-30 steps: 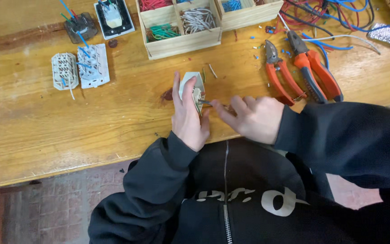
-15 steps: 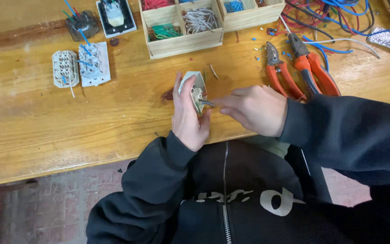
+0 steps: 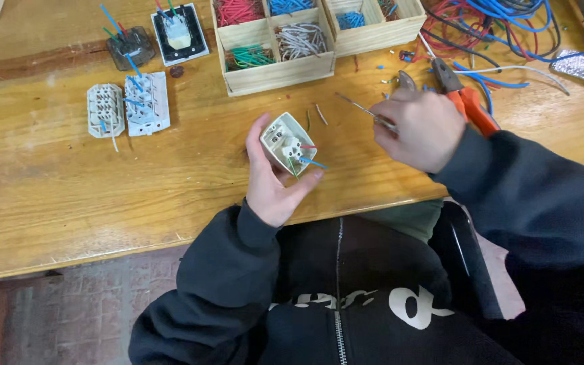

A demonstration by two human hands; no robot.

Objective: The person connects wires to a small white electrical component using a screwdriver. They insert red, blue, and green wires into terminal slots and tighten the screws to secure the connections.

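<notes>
Cream plastic socket module (image 3: 288, 140) sits in the left hand (image 3: 273, 177), held above the near edge of the wooden table (image 3: 69, 189).

Red, blue and green wire ends stick out of the socket module's back, and the left fingers curl closed around its sides. To its right, clear of it, the right hand (image 3: 419, 128) is clamped on a thin metal screwdriver (image 3: 359, 108) pointing up and left. Behind lie orange pliers (image 3: 464, 101), a wooden tray of wire pieces (image 3: 275, 40) and two white socket modules (image 3: 126, 105).

Cream socket (image 3: 286, 140); orange-handled pliers (image 3: 471, 108)
</notes>
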